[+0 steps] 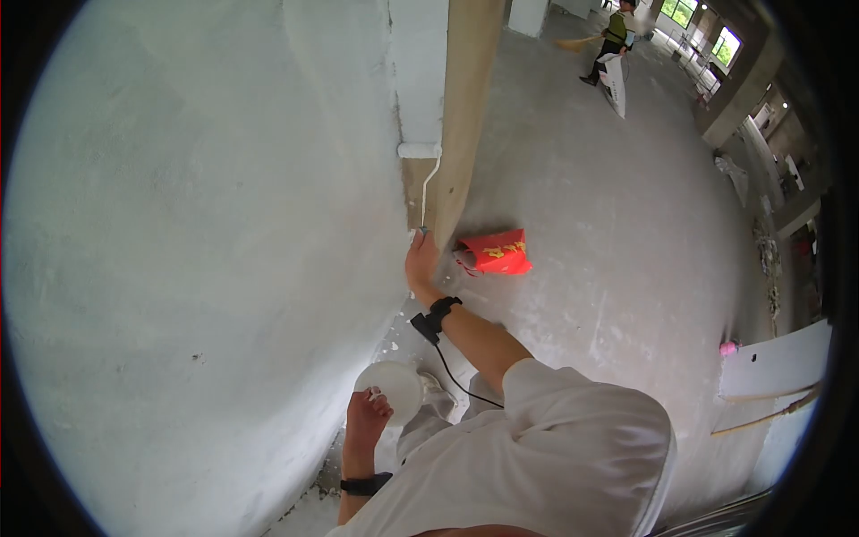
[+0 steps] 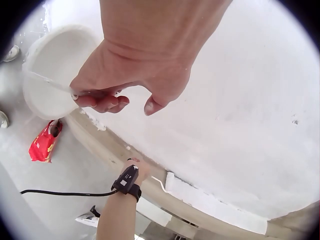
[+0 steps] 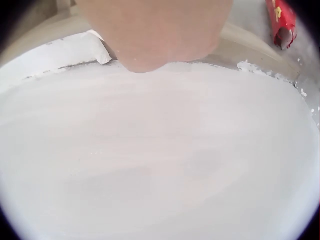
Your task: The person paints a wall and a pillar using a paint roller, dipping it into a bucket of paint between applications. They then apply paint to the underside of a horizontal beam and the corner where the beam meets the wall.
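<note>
My right hand (image 1: 420,266) grips the handle of a paint roller (image 1: 419,150), its bent white wire frame rising to the sleeve. The sleeve lies across a narrow column face, white above it and bare tan (image 1: 417,183) below. In the right wrist view, part of that hand (image 3: 155,37) hides the handle, with the roller's end beside it. Lower down, my left hand (image 1: 369,419) holds a white bucket (image 1: 401,389) by its thin handle. The left wrist view shows the fingers curled round this handle and the bucket (image 2: 62,62) hanging tilted, pale inside.
A broad whitish wall (image 1: 215,224) fills the left side. On the grey floor lies a red bag (image 1: 501,252) with yellow print, beside the tan column side (image 1: 470,98). Farther off, a person (image 1: 617,36) carries a broom and a white sack. A black cable (image 1: 456,380) trails from my right wrist.
</note>
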`<act>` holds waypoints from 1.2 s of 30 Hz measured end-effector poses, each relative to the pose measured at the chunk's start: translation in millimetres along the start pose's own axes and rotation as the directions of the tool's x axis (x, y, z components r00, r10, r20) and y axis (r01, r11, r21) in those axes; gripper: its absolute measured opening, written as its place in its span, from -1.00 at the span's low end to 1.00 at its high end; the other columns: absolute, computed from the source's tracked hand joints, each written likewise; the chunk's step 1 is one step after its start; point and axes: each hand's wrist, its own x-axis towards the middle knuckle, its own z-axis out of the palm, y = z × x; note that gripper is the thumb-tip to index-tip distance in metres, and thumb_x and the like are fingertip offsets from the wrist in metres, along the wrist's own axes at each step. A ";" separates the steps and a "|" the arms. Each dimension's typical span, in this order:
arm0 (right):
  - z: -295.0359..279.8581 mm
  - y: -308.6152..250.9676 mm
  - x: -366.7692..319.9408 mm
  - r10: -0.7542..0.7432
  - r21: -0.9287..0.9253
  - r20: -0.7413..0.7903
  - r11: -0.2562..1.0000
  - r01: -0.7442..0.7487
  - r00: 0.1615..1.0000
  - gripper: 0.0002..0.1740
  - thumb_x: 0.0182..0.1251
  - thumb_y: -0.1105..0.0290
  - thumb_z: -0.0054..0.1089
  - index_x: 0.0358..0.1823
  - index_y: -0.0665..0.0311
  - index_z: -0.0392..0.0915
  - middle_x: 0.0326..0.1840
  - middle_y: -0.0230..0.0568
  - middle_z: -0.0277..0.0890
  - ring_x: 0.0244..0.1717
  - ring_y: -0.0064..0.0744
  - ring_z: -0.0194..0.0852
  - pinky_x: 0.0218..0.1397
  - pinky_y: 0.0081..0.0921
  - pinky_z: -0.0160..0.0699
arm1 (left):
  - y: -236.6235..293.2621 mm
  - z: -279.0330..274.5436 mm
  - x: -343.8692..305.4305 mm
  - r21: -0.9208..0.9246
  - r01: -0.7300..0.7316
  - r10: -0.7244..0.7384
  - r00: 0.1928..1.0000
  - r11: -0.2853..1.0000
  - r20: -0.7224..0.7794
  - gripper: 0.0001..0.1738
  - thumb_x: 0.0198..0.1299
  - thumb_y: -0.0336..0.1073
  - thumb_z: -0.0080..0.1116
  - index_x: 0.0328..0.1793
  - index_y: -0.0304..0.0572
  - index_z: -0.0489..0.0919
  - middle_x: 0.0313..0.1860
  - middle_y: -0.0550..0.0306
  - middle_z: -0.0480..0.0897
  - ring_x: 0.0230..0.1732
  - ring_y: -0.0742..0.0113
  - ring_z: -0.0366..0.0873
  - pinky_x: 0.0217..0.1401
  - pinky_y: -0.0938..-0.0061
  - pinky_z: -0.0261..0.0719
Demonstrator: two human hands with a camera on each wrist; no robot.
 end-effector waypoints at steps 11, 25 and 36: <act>-21.4 -43.7 11.7 -0.160 0.169 -0.134 0.969 0.181 0.978 -0.64 0.57 0.21 -0.12 -0.28 0.40 0.40 -0.44 0.23 0.46 -0.36 0.29 0.43 -0.29 -0.03 0.38 | -2.5 6.8 -17.0 -0.021 -0.051 0.053 0.995 0.998 0.081 -0.81 0.24 -0.19 0.01 -0.29 -0.11 0.53 -0.56 0.30 0.34 -0.48 0.45 0.24 -0.28 0.48 0.26; -81.0 -96.6 75.7 -0.346 0.296 -0.184 0.873 0.387 0.920 -0.62 0.56 0.23 -0.12 -0.31 0.45 0.36 -0.48 0.22 0.39 -0.43 0.19 0.39 -0.31 -0.09 0.37 | -28.8 18.8 -18.4 -0.002 -0.022 0.022 0.997 1.000 0.069 -0.81 0.17 -0.16 0.01 -0.32 -0.08 0.50 -0.58 0.32 0.32 -0.50 0.44 0.22 -0.31 0.48 0.25; -104.0 26.4 32.5 -0.106 0.104 0.047 0.989 0.101 0.993 -0.66 0.56 0.21 -0.10 -0.27 0.39 0.38 -0.44 0.32 0.47 -0.32 0.42 0.45 -0.35 0.15 0.31 | -60.5 35.7 -23.6 0.040 -0.057 0.056 0.998 0.998 0.035 -0.83 0.18 -0.17 0.01 -0.34 -0.06 0.49 -0.57 0.32 0.33 -0.50 0.43 0.23 -0.31 0.48 0.27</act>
